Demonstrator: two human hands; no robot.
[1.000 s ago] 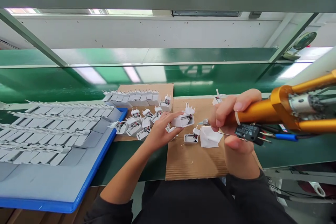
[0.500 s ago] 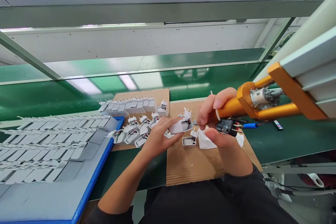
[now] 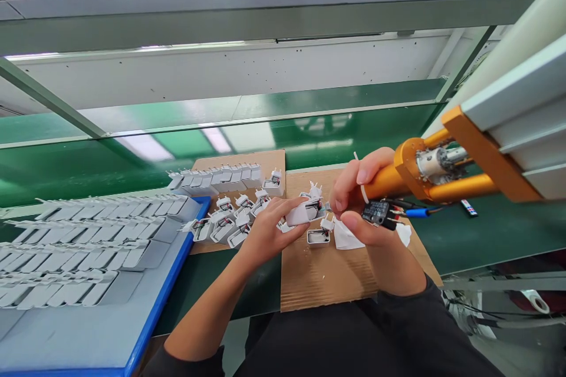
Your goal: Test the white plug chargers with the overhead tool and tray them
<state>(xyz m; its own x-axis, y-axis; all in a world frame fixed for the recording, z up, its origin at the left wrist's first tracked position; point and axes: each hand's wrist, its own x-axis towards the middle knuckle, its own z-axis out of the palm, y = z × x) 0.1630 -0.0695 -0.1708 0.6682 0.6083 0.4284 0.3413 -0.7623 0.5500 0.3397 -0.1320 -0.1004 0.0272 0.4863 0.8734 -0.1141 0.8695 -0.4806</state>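
The orange tool (image 3: 385, 182) has moved in closer to the white casing (image 3: 303, 212).

Bare strip along the near edge of the right-hand cardboard sheet (image 3: 327, 288); a hand could slide in there, short of the open casing (image 3: 318, 238) and white paper (image 3: 346, 237). From the right, blocked: orange tool (image 3: 384, 184) plus right hand (image 3: 372, 215). Left: loose casings (image 3: 223, 228), then blue-rimmed tray (image 3: 161, 300). Left forearm splits the green bench gap (image 3: 260, 288). Tool to held casing (image 3: 299, 214): tight, can't judge clearance from here.
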